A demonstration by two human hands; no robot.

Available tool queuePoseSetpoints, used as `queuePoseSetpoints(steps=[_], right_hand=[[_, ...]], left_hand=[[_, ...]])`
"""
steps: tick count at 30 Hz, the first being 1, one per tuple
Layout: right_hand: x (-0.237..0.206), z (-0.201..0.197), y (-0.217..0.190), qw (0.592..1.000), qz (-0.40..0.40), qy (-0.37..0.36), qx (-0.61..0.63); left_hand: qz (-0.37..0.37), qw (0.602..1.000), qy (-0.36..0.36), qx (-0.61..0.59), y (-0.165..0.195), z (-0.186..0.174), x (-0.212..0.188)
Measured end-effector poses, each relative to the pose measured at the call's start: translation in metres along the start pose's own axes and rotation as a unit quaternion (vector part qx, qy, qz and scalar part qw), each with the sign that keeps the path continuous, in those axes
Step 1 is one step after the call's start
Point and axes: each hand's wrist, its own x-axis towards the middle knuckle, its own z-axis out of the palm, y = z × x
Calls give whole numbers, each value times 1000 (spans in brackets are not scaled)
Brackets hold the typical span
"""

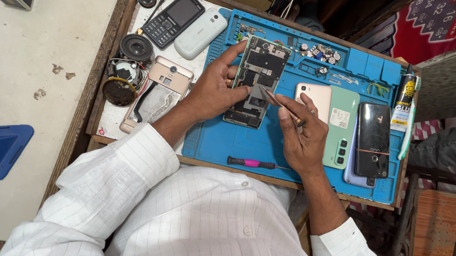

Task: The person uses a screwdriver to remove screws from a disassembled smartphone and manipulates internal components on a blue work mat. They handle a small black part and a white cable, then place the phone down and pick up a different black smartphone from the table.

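Opened phone in left hand fingers — tweezers pinched by right hand.

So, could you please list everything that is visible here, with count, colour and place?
opened phone: 1, dark inside, on mat
repair mat: 1, blue, on workbench
tweezers: 1, metallic, tip at opened phone
screwdriver: 1, pink-black, mat's near edge
closed phones: about 4, pink, green, lilac, black, mat's right part
keypad phones: 2, black, white, far left
speakers: about 3, black, left edge
glue tube: 1, black-yellow, far right
left hand: grips opened phone
right hand: holds tweezers
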Motion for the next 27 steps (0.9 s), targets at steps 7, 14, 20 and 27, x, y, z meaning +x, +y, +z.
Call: queuePoseSetpoints(steps=[7, 14, 20, 27], right_hand=[[-1, 0, 0, 1000, -6, 1, -14], [-2, 0, 2, 1000, -16, -7, -23], [-3, 0, 3, 999, -27, -13, -31], [-3, 0, 0, 999, -46, -7, -26]], left_hand=[[-12, 1000, 9, 15, 1, 0, 0], [-3, 1000, 12, 11, 4, 2, 0], [2, 1000, 13, 12, 7, 3, -1], [-5, 1000, 17, 15, 9, 3, -1]])
